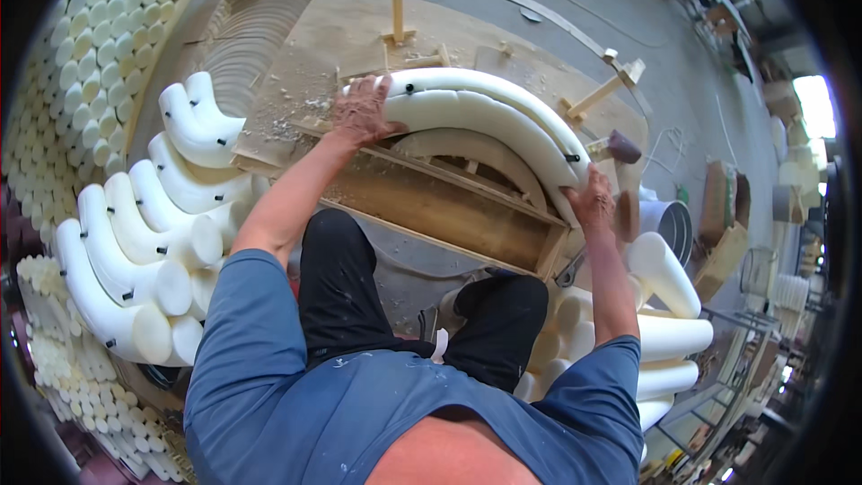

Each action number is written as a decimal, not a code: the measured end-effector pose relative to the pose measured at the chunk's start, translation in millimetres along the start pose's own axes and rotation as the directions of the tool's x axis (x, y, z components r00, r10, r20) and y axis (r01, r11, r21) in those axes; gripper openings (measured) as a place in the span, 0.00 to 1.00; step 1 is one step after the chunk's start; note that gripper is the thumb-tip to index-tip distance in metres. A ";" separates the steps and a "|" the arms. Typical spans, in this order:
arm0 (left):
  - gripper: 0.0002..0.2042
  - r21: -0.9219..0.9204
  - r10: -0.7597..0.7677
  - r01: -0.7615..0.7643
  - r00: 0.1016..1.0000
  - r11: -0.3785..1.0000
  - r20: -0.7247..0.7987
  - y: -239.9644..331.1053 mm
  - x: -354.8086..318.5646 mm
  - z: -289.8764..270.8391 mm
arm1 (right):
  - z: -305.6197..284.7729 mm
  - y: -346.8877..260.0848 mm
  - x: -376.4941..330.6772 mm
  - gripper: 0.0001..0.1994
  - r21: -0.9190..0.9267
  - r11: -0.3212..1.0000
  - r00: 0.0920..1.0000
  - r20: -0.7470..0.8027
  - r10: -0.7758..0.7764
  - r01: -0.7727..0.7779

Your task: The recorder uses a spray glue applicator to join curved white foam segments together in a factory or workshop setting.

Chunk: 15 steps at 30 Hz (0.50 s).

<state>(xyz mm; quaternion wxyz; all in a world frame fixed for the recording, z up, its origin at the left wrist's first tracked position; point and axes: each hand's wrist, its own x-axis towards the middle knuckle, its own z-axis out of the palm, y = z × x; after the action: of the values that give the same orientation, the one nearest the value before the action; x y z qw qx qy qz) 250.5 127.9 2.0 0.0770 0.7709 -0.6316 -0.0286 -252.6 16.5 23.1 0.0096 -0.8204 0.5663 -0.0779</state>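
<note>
A thick white foam cylinder (pixel 476 114) is bent in an arc around a semicircular wooden form (pixel 476 145) on the workbench. A lengthwise groove runs along it, and a black peg (pixel 573 158) sticks out near each end. My left hand (pixel 361 112) presses over its left end, thumb along the near side and fingers across the top. At the right end, my right hand (pixel 593 202) grips the foam with fingers curled around it; its fingertips are partly hidden.
Bent white foam pieces (pixel 126 274) with black pegs are stacked at my left. Straight foam cylinders (pixel 673 339) lie at my right. A curved metal strip (pixel 548 7) on wooden posts arcs beyond the bench. A wooden trough (pixel 440 207) lies nearest me; a brown cup (pixel 624 146) stands right.
</note>
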 end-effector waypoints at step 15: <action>0.34 -0.360 0.140 0.058 0.855 0.931 0.499 7.3 40.8 -162.3 | -195.3 0.2 65.1 0.31 0.184 0.953 0.756 0.651 0.066 -0.242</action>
<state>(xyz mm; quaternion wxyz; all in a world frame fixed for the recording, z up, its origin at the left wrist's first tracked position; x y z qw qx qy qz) 274.5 100.1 165.4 0.0462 0.6933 -0.6290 -0.3486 -257.3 -29.9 223.6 0.3137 -0.7395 0.5804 0.1334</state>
